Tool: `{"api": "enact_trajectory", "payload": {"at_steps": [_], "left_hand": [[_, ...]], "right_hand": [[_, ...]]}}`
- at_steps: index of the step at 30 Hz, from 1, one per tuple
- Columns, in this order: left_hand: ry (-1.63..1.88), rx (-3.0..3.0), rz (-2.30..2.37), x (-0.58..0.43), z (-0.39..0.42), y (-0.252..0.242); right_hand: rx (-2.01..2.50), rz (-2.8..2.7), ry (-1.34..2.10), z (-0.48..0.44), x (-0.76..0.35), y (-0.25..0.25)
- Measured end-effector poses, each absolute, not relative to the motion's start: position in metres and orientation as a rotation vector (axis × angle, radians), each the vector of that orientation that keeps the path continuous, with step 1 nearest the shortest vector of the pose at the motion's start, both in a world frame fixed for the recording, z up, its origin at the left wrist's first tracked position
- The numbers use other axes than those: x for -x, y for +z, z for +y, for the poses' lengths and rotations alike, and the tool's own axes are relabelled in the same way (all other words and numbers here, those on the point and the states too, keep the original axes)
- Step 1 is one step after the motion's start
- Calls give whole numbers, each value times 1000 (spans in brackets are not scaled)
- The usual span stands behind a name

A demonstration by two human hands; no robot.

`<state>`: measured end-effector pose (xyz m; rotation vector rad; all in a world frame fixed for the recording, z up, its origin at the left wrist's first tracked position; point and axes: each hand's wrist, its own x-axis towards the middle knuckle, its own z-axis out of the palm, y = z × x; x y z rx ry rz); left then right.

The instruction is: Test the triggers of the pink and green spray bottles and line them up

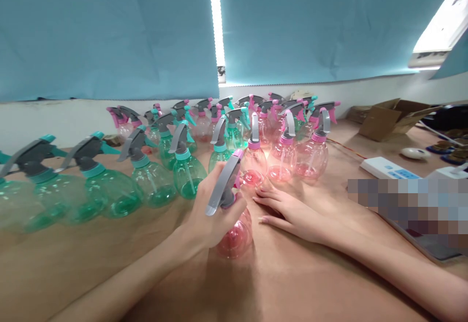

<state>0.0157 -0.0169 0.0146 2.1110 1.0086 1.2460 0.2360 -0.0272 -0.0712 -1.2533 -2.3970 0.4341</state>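
Observation:
My left hand (212, 210) is closed round the neck of a pink spray bottle (236, 236) with a grey trigger head (224, 184), standing on the brown table (109, 258). Just right of that bottle, my right hand (288, 210) lies flat on the table with its fingers stretched out, holding nothing. Right behind my hands stand several pink bottles (310, 156) and several green ones (188, 173).
More green spray bottles (91, 185) line the left side, and further bottles stand in rows toward the wall. A white power strip (387, 168), a white mouse (415, 153) and an open cardboard box (393, 117) sit at the right. Blue blinds hang behind.

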Motion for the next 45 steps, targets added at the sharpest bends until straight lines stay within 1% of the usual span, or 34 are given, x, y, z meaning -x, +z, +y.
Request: {"api": "enact_trajectory", "payload": {"at_steps": [3, 18, 21, 24, 26, 29, 32, 34, 39, 45], "left_hand": [[1173, -2183, 970, -14, -14, 10], [1227, -2140, 992, -16, -10, -7], [1249, -2125, 967, -20, -9, -7], [1249, -2134, 965, -25, -9, -8], [1236, -2139, 967, -30, -9, -9], [1217, -2118, 956, -41, -10, -9], [1219, -2096, 924, -60, -13, -6], [1218, -2093, 896, -74, -15, -4], [1147, -2097, 851, -113, -20, -3], [1085, -2084, 803, -156, -17, -2]], "right_hand": [[1251, -2405, 445, -28, -235, -68], [1166, -2388, 483, -23, -238, -71], [1114, -2436, 543, -23, -238, -63], [1131, -2452, 620, -34, -235, -45], [1141, -2461, 557, -47, -232, -29], [1210, -2387, 322, -68, -230, -10], [1284, -2315, 144, -82, -235, 0], [1307, -2252, 110, -87, -242, 0], [1268, -2039, 248, -92, -255, -7], [1200, -1852, 428, -83, -281, -32]]}}
